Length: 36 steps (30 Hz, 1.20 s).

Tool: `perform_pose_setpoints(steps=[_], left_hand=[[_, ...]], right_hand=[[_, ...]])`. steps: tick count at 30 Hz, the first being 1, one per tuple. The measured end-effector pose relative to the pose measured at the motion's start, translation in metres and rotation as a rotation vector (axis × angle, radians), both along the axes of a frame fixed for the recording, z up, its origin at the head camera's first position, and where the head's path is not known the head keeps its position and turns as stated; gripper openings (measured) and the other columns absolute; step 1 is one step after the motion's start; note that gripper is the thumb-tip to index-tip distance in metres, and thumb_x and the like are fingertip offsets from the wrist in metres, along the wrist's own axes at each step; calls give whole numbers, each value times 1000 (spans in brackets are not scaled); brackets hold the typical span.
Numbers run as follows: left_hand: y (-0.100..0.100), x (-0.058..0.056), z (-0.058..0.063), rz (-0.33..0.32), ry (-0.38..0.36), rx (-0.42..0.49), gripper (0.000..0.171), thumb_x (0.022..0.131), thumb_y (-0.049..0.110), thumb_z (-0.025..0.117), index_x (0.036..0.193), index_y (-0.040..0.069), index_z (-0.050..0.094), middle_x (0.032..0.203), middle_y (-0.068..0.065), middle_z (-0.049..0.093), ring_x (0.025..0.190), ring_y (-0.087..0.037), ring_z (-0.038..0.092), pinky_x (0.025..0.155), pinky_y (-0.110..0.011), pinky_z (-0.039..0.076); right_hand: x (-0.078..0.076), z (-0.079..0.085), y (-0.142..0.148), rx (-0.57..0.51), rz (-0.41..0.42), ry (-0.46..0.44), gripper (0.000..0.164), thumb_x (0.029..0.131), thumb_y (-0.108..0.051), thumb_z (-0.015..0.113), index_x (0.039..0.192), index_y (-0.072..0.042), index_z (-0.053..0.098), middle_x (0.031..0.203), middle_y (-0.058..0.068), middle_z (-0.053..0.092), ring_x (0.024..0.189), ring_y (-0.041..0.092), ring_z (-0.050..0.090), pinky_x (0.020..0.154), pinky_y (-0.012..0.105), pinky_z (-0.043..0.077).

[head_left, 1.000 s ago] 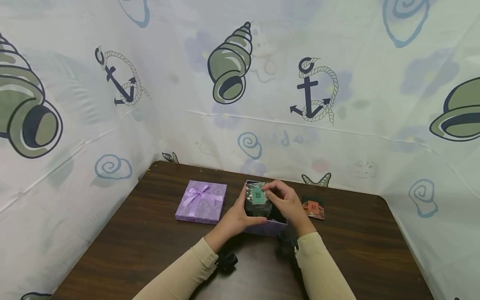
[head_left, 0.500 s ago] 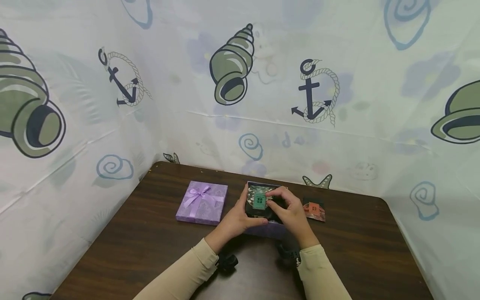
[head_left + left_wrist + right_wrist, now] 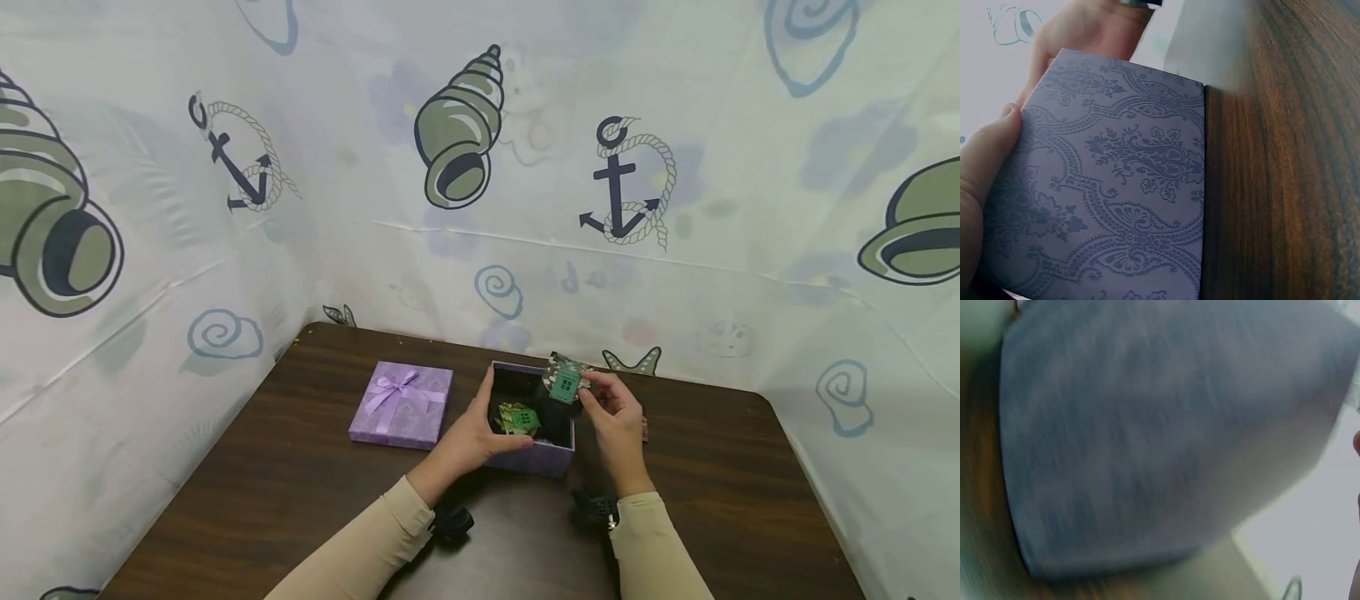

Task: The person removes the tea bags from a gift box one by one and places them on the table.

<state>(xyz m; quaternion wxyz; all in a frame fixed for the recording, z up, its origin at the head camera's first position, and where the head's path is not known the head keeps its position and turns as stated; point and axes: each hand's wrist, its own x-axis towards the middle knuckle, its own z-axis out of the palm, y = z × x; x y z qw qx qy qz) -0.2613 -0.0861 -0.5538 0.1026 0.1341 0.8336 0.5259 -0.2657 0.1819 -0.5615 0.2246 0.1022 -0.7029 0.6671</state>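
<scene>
My left hand (image 3: 468, 429) holds an uncovered purple box (image 3: 536, 458) at its left side and front, thumb on the front rim. In the left wrist view, the thumb and fingers span the patterned box wall (image 3: 1104, 175). Above the box's right back part, my right hand (image 3: 618, 417) pinches a dark floral packet with a green label (image 3: 566, 383) between thumb and fingertips. Inside the box lies another packet, yellow-green with a green label (image 3: 517, 418). The right wrist view is blurred; the box wall (image 3: 1147, 437) fills most of it, with only a bit of finger at the right edge.
The purple lid with a ribbon bow (image 3: 402, 404) lies left of the box on the dark wooden table (image 3: 300, 483). A red-labelled packet, right of the box, is mostly hidden behind my right hand. A printed cloth (image 3: 360, 167) hangs behind the table.
My right hand has lifted the green-labelled dark packet and moved it right and up, uncovering the yellow-green packet in the box. My left hand stays on the box.
</scene>
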Motion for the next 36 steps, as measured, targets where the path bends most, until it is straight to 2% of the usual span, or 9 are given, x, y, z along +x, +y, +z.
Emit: perform_pose_setpoints(steps=[4, 8, 13, 17, 21, 28, 34, 36], left_hand=[[1, 1, 1, 6, -5, -9, 135, 83, 54, 93, 171, 52, -10, 184, -10, 15, 160, -45, 39, 123, -69, 40], [0, 0, 1, 10, 4, -8, 137, 82, 57, 94, 171, 53, -9, 184, -11, 15, 161, -46, 38, 124, -69, 38], [-1, -1, 2, 13, 14, -9, 139, 78, 62, 94, 170, 54, -9, 184, -11, 15, 160, -46, 38, 125, -69, 37], [-1, 0, 3, 9, 9, -6, 139, 79, 61, 94, 171, 51, -9, 184, -10, 15, 161, -45, 38, 125, -68, 36], [0, 1, 4, 0, 8, -6, 138, 81, 59, 94, 173, 48, -9, 184, -9, 13, 161, -45, 37, 126, -68, 36], [0, 0, 2, 0, 9, -2, 138, 81, 57, 94, 172, 49, -9, 184, -9, 14, 161, -45, 37, 126, -69, 35], [0, -1, 1, 2, 8, -6, 141, 79, 61, 94, 175, 43, -8, 184, -10, 15, 160, -45, 39, 125, -70, 36], [1, -1, 1, 3, 4, -5, 141, 78, 62, 94, 174, 45, -8, 184, -9, 15, 161, -45, 38, 126, -69, 35]], right_hand=[[-1, -9, 20, -80, -47, -52, 31, 104, -12, 76, 133, -4, 74, 109, 4, 71, 80, 13, 59, 64, 23, 51], [-3, -17, 35, -195, -22, -51, 36, 104, -9, 75, 137, 3, 69, 99, 2, 67, 75, 12, 61, 61, 26, 56], [-4, -29, 45, -271, -37, -41, 37, 106, -3, 69, 140, 8, 64, 112, 3, 63, 65, 10, 56, 57, 23, 53], [-4, -36, 53, -280, -101, -82, 35, 108, -6, 67, 142, 4, 65, 122, 3, 60, 66, 9, 52, 50, 22, 48], [-5, -40, 63, -291, -166, -109, 31, 109, -7, 67, 139, 2, 69, 117, 2, 66, 77, 10, 54, 49, 23, 45], [-5, -44, 81, -258, -281, -90, 29, 110, -13, 67, 134, 1, 75, 105, -1, 72, 66, 11, 48, 53, 21, 44], [-1, -43, 98, -232, -347, -132, 29, 110, -14, 67, 133, -1, 76, 99, -2, 71, 63, 10, 48, 52, 20, 42], [2, -42, 104, -218, -369, -149, 28, 110, -14, 66, 133, -2, 77, 94, -2, 69, 62, 10, 47, 51, 20, 42]])
